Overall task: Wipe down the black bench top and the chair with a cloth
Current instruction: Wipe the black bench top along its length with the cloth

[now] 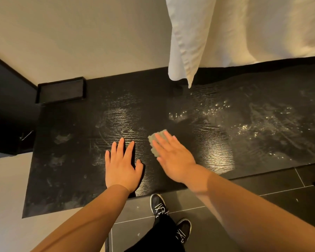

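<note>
Right hand (pixel 173 155) flat, fingers straight, pressing cloth (pixel 157 142) mid black tabletop (pixel 253 135); left hand (pixel 122 164) flat, bracing beside. Best: even pressure, overlapping passes toward wet streaks at right.

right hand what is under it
A grey-green cloth lies under the right hand, flat on the black bench top. Only its far and left edges show; the part beneath the palm and fingers is hidden.

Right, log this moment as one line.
phase: wipe | right hand flat, pressing grey-green cloth on black wood-grain bench top | left hand flat on bench top | shiny droplets at right
</note>
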The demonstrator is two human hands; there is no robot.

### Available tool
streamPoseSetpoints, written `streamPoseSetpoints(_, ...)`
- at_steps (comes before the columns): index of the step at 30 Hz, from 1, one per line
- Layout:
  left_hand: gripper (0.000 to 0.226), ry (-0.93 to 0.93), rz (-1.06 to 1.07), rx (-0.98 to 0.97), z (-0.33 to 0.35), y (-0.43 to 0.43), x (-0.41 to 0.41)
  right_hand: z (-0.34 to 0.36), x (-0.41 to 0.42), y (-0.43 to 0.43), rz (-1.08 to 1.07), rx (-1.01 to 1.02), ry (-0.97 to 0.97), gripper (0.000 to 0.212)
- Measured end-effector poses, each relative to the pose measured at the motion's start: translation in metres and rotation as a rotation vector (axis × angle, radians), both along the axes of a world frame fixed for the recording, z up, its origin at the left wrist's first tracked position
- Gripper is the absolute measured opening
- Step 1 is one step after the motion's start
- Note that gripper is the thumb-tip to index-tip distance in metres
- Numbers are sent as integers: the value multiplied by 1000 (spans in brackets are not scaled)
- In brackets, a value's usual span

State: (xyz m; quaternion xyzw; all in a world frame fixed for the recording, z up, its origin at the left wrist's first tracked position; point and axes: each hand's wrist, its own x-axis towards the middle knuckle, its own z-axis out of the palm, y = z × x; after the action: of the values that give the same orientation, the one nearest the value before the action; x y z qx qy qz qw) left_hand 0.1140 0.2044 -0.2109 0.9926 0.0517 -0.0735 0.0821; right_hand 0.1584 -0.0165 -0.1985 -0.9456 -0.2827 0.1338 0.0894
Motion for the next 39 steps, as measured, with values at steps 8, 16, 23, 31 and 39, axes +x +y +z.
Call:
streamPoseSetpoints(8,76,82,-82,36,1,0,5,4,74,-66,-348,-52,62,65)
streamPoseSetpoints(16,64,-40,-40,-198,14,-21,83,5,54,-13,-318,-50,34,66)
streamPoseSetpoints(23,70,-23,-81,-50,-3,-20,103,-11,87,-30,-225,-20,-14,60)
streamPoseSetpoints(31,72,-25,-83,-22,-2,-22,104,4,93,-41,-527,1,-24,65)
streamPoseSetpoints(39,69,-21,-73,-29,-1,-22,103,-5,106,-33,-147,49,-78,67)
